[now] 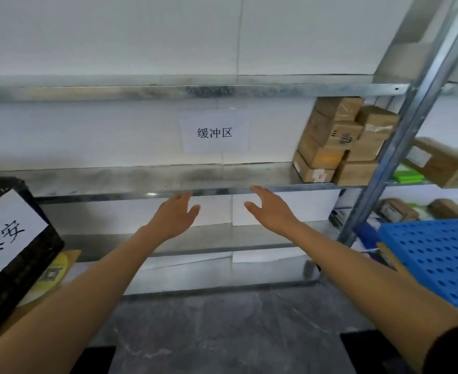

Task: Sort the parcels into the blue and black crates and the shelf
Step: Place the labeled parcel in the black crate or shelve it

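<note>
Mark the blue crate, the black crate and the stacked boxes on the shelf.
blue crate (pixel 438 265), head view, perforated side wall.
black crate (pixel 25 276), head view, dark mesh side wall.
stacked boxes (pixel 330 136), head view, front of a middle box.

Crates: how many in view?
2. A black plastic mesh crate with a white paper label is at the left edge. A blue perforated plastic crate is at lower right, beside the shelf upright. Both are cut off by the frame, so others may be hidden.
</note>
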